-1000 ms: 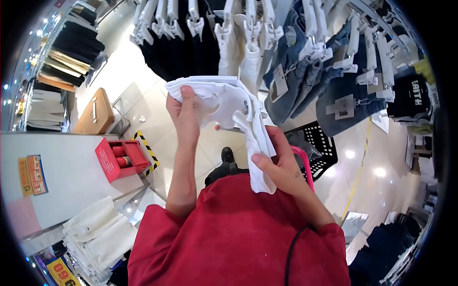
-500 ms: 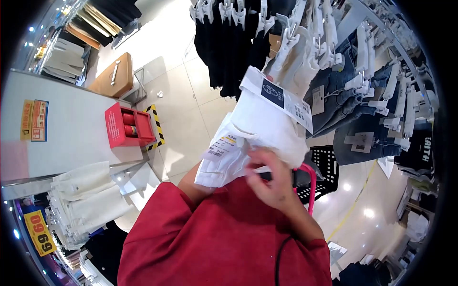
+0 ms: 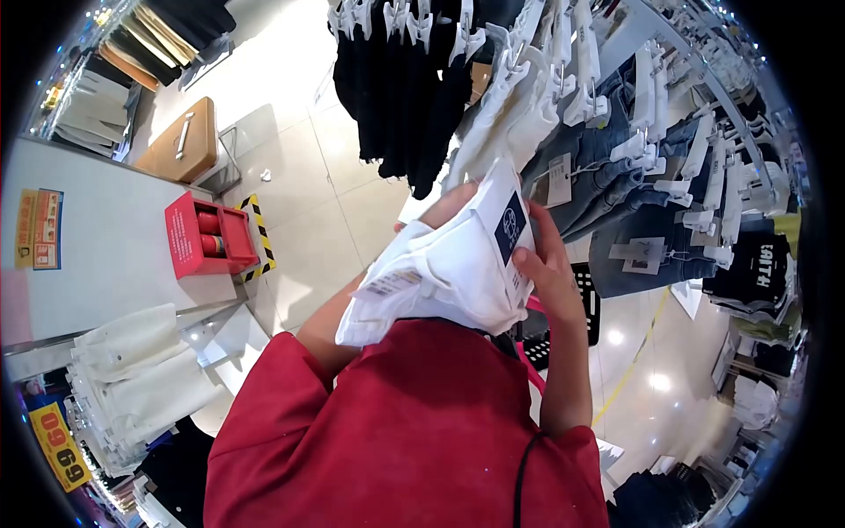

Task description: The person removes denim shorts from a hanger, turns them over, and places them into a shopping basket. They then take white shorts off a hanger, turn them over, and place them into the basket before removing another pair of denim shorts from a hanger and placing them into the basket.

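Note:
A folded pair of white jeans (image 3: 458, 277) is held up in front of my chest. My left hand (image 3: 451, 207) reaches behind it from the left and grips its far side; part of that hand is hidden by the cloth. Around the right edge closes my right hand (image 3: 547, 260), its thumb on the front beside a dark blue and white label (image 3: 511, 229) along the waistband. A white price tag (image 3: 393, 283) with blurred print hangs on the jeans' left side.
Black garments (image 3: 400, 106) and blue denim (image 3: 607, 194) hang on clip hangers close ahead and to the right. A red box with extinguishers (image 3: 211, 236) stands at left by a white panel. A black perforated basket (image 3: 585, 304) is low at right; folded white trousers (image 3: 141, 370) lie lower left.
My right hand has gone from the front of the cloth up to its right edge and taken hold there. The jeans have turned, tilting the label more upright. My left hand now shows.

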Demonstrator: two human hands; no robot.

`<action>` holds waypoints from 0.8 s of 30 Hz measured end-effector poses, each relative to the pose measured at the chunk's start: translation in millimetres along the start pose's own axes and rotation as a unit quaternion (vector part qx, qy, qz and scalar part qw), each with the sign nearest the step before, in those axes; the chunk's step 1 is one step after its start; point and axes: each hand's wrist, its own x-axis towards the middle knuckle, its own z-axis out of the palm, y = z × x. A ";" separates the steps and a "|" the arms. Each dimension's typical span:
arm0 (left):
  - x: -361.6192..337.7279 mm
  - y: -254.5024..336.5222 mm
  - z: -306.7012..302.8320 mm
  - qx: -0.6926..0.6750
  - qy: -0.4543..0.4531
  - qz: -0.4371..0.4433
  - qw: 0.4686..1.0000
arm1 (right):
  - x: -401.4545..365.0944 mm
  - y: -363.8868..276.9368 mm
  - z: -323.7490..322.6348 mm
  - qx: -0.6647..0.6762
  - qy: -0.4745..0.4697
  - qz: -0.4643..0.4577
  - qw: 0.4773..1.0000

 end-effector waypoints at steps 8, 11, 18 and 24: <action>-17.3 31.5 -9.8 0.343 0.063 0.064 0.935 | -8.5 7.0 5.7 0.195 0.061 0.063 0.977; -59.7 37.6 2.9 0.067 0.036 0.005 0.997 | -7.7 -10.9 3.9 0.216 0.085 0.013 0.973; -132.9 12.5 -137.0 0.041 -0.046 0.080 0.995 | -5.1 -11.7 0.4 0.199 0.156 -0.062 0.965; -118.3 20.2 -86.8 0.080 -0.043 0.231 0.969 | -3.3 -14.6 5.0 0.228 0.191 -0.085 0.951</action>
